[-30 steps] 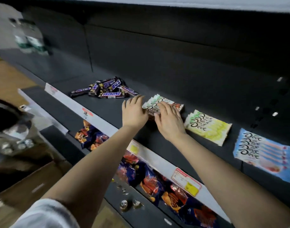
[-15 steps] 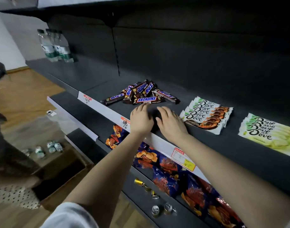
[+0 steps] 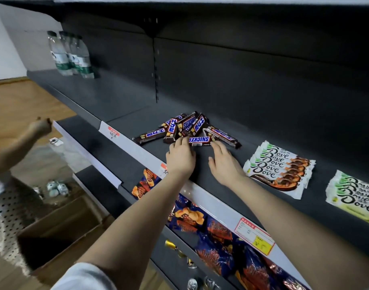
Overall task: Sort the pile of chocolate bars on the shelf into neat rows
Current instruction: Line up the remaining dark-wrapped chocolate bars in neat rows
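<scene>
Chocolate bars point(image 3: 186, 130) lie heaped on a dark shelf point(image 3: 125, 105) as the left hand point(image 3: 180, 159) and right hand point(image 3: 224, 164), fingers loosely spread, touch the nearest bar point(image 3: 200, 140).

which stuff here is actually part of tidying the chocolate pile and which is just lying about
Part of the job:
Snickers pile
front Snickers bar
left hand
right hand
shelf

Just lying about:
Dove stacks
water bottles
snack bags below
cardboard box
</scene>
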Demonstrator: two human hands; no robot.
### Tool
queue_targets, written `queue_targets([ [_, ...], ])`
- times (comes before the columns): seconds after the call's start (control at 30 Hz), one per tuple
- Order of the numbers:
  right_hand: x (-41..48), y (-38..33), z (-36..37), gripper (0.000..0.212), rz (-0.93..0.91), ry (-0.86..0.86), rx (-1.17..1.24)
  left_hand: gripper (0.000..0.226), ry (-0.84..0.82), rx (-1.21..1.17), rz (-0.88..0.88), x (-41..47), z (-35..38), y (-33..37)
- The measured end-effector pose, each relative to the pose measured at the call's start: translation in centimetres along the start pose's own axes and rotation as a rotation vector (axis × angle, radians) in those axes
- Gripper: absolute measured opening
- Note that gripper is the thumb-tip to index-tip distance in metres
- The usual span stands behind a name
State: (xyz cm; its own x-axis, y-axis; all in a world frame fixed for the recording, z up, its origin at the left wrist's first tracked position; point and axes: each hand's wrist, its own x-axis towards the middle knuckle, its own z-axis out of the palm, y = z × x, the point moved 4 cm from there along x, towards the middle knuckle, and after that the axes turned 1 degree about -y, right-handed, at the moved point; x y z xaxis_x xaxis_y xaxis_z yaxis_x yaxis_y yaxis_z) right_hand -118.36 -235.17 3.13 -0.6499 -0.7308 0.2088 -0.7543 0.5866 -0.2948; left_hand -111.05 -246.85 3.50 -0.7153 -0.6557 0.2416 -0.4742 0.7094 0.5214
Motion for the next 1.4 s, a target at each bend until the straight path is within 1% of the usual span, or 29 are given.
queue_targets([
  [0.2,3.0,-0.8,1.3,0.056,-0.027,-0.033,-0.126,0.042,0.013,0.020,-0.046,0.7,0.2,-0.4],
  [0.3,3.8,-0.4,2.0,0.059,-0.024,-0.171,-0.174,0.042,0.025,0.022,-0.058,0.7,0.4,-0.7],
  [0.37,4.0,-0.2,2.1,0.060,-0.003,-0.207,-0.171,0.042,0.023,0.025,-0.059,0.7,0.5,-0.8],
  [0.53,3.7,-0.4,1.7,0.057,-0.008,-0.042,-0.212,0.044,0.025,0.025,-0.060,0.7,0.6,-0.8],
  [0.63,3.4,-0.2,1.8,0.046,0.016,0.038,-0.130,0.046,0.024,0.010,-0.075,0.7,0.5,-0.7],
  [0.73,2.7,-0.6,1.7,0.034,0.013,0.108,-0.113,0.050,0.007,0.007,-0.081,0.7,0.4,-0.7],
  [0.87,1.4,-1.0,1.1,0.025,-0.008,0.144,0.039,0.059,-0.019,0.015,-0.024,0.6,0.2,-0.5],
  [0.97,0.6,-0.8,0.7,0.026,-0.025,0.176,0.069,0.060,-0.085,0.056,0.037,0.4,0.5,-0.2],
  [1.1,-0.1,-0.1,0.3,0.036,0.029,0.290,0.121,0.048,-0.119,0.076,0.083,0.4,0.6,-0.1],
  [1.23,-0.4,-0.2,-0.2,0.048,-0.002,0.353,0.223,0.042,-0.031,0.010,0.084,0.1,0.3,0.0],
  [1.33,-0.5,-0.2,-0.1,0.047,-0.021,0.334,0.263,0.039,0.047,-0.071,0.059,0.0,0.1,-0.3],
  [1.4,-0.4,0.0,0.0,0.043,0.007,0.324,0.274,0.037,0.076,-0.110,0.037,0.0,0.1,-0.6],
])
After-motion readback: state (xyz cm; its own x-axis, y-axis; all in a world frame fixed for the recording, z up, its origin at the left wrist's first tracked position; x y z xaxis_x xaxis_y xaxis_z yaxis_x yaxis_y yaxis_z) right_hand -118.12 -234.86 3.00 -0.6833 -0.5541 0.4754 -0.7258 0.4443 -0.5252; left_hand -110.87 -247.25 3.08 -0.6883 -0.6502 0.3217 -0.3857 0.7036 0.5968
